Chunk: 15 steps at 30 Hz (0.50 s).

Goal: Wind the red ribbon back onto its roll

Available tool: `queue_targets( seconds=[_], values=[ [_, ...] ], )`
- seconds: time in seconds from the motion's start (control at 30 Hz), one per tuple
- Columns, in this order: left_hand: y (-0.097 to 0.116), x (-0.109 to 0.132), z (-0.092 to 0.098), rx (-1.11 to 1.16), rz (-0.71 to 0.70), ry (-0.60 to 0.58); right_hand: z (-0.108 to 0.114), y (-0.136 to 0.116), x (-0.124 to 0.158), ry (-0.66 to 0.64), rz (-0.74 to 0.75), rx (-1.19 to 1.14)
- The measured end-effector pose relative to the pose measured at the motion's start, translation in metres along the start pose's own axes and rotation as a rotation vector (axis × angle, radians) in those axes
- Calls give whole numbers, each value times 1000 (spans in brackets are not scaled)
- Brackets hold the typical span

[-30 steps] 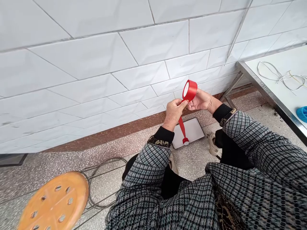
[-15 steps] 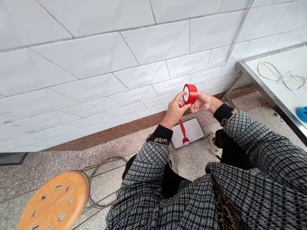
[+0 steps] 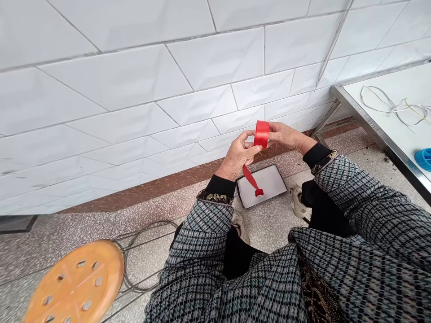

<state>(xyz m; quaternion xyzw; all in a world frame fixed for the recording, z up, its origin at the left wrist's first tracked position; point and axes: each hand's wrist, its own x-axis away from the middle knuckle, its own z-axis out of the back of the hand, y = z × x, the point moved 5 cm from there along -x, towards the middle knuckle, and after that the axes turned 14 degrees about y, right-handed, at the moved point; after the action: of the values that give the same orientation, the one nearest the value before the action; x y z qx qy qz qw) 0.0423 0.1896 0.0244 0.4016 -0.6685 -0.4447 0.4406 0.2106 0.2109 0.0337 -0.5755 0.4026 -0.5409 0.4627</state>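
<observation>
A roll of red ribbon (image 3: 261, 133) is held up between my hands in front of the tiled wall. My left hand (image 3: 237, 153) grips its left side, thumb at the lower edge and fingers behind. From below this hand a loose strip of ribbon (image 3: 249, 176) hangs down to a small red piece (image 3: 259, 192), perhaps a second little roll, over a shallow white box (image 3: 271, 181) on the floor. My right hand (image 3: 284, 136) is closed on the roll's right side, its fingertips partly hidden behind it.
An orange stool seat (image 3: 76, 282) with holes and a wire frame (image 3: 144, 255) lies at lower left. To the right stands a metal-edged table (image 3: 380, 89) bearing white cables (image 3: 392, 107) and a blue plastic item (image 3: 423, 159). White tiles (image 3: 215, 58) rise ahead. My shoes (image 3: 299, 202) flank the box.
The roll has turned so its white side no longer shows, and it has shifted slightly left. My left hand has moved left and down, and the hanging ribbon slants more.
</observation>
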Motion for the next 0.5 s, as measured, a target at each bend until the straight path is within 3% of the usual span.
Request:
queue_targets(
  seconds=[0.13,0.37,0.5],
  values=[
    [4,0,-1,-2,-12,1,-5,-2,3,56,5,6],
    [2,-6,2,13,-157,327,-1,4,-9,291,-41,-152],
    [-3,-8,3,-37,-158,340,8,12,-16,355,-171,-258]
  ],
)
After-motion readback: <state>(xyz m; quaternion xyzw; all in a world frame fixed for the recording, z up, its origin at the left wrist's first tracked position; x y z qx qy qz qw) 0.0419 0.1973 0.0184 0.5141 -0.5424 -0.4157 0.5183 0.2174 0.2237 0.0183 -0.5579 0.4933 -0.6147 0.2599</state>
